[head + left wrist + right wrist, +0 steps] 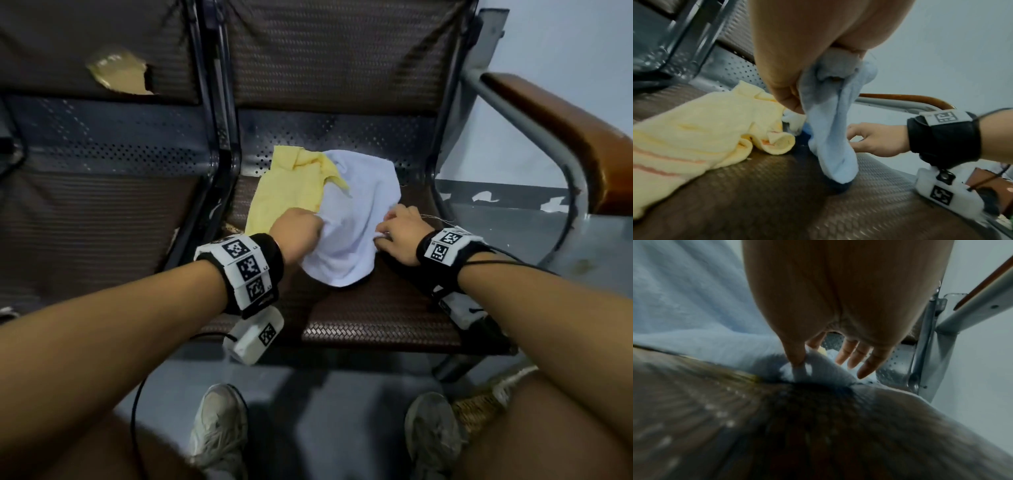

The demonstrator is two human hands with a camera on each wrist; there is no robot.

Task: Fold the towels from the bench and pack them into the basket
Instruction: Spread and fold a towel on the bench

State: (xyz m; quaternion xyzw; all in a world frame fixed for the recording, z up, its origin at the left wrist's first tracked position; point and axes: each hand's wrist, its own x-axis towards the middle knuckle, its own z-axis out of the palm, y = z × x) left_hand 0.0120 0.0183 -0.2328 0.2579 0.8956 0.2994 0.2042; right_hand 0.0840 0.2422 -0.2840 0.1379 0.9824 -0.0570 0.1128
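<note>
At frame centre, the left hand point(297, 230) bunches the white towel point(356, 219) in clamped fingers on the counter point(376, 315); the right hand point(399, 236) pinches its edge beside a yellow towel point(284, 192).

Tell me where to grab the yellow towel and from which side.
Take the yellow towel by its flat near-left edge, coming from the left: that side lies bare on the bench seat, while its right side is rumpled and tucked under the white towel.
</note>
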